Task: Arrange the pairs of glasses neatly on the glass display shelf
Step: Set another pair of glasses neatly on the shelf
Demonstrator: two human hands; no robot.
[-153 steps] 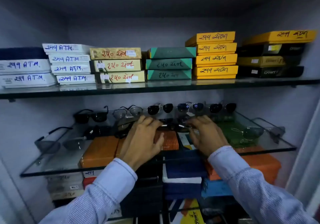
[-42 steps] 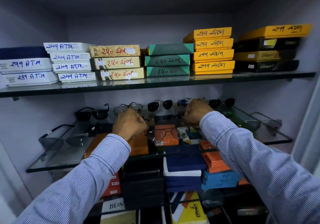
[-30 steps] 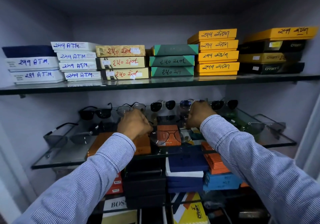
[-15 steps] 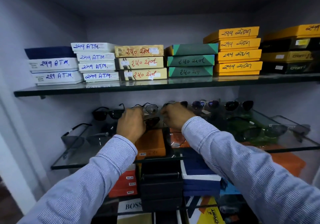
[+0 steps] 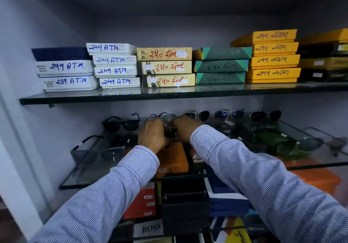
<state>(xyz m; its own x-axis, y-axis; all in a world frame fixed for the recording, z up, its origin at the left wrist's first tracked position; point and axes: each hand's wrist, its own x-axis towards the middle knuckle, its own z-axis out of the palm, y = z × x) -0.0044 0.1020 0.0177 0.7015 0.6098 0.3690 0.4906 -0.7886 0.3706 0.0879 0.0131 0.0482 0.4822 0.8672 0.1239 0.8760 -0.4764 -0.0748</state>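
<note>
Looking down from the head camera, I had both hands brought close together over the middle-left of the glass display shelf (image 5: 82, 169), the left hand (image 5: 153, 136) and the right hand (image 5: 185, 129) curled toward each other around a small dark pair of glasses (image 5: 170, 132) that showed only as a sliver between them. Each grip seemed closed on one end of that pair, though the fingers hid the contact, so I could not be sure how firmly. Its long axis ran left to right, parallel to the back row, where black sunglasses (image 5: 122, 123), a thin wire-framed pair (image 5: 160, 116), aviators (image 5: 199, 114), blue-lensed sunglasses (image 5: 227, 114) and another dark pair (image 5: 265, 115) stood along the wall. The held pair lay just in front of the wire-framed one, so I judged the next move a short push straight back. The left hand sat nearer the open space.
</note>
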